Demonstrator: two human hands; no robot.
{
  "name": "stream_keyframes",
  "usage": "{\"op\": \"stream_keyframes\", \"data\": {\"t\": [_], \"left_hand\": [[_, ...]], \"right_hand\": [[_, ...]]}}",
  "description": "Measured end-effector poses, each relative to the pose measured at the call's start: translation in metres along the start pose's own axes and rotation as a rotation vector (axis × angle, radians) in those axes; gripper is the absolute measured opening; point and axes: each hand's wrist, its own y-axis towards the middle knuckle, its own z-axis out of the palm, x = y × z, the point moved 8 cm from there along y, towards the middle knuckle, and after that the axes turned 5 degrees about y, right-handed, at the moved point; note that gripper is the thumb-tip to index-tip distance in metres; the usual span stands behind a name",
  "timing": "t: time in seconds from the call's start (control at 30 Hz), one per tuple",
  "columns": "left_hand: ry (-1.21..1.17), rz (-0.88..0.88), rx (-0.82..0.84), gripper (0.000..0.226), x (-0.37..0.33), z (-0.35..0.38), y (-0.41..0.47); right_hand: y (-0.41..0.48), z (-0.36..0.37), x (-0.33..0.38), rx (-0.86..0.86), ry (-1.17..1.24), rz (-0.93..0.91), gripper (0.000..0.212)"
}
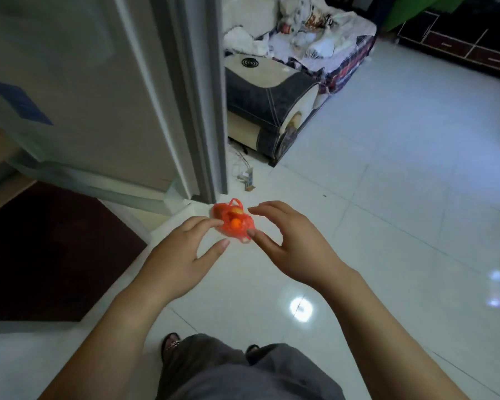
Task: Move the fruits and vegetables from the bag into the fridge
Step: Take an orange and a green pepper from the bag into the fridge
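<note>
At the bottom centre of the frame, grey trousers (243,370) and a sandalled foot (171,343) stand on a glossy white tiled floor (387,226). 2 bare forearms reach up from the bottom edge towards the middle of the frame.

The left hand (185,255) is spread wide with relaxed fingers and holds nothing. The right hand (292,243) is also wide, thumb and fingers loosely arched apart as if framing something, and it holds nothing.

Between the 2 hands, just above centre, a small orange net bag (231,229) lies on the floor. The left fingertips and the right thumb overlap its edges in the picture; whether they touch it cannot be told. Inside the bag, 2 round orange fruits (236,222) show through the mesh.

Just beyond the bag, the fridge (98,96) fills the upper left, pale grey. A dark red mat (41,255) lies at the left edge. Past the fridge corner, a power strip (248,180) with cables sits on the floor. Further back, at top centre, a sofa (272,111) is heaped with cloths, and a dark cabinet (459,44) occupies the upper right.
</note>
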Motion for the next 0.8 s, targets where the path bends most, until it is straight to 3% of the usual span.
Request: {"op": "stream_keyframes", "data": {"t": [0.33, 0.5, 0.8], "left_hand": [[-0.023, 0.022, 0.048, 0.064, -0.051, 0.068, 0.126], [-0.082, -0.062, 0.052, 0.047, -0.044, 0.096, 0.218], [-0.038, -0.33, -0.022, 0.044, -0.02, 0.07, 0.335]], "right_hand": [[0.072, -0.068, -0.098, 0.027, -0.037, -0.001, 0.036], [0.154, -0.096, -0.147, 0.082, -0.109, -0.042, 0.036], [0.292, -0.118, -0.193, 0.284, -0.082, -0.183, 0.038]]}}
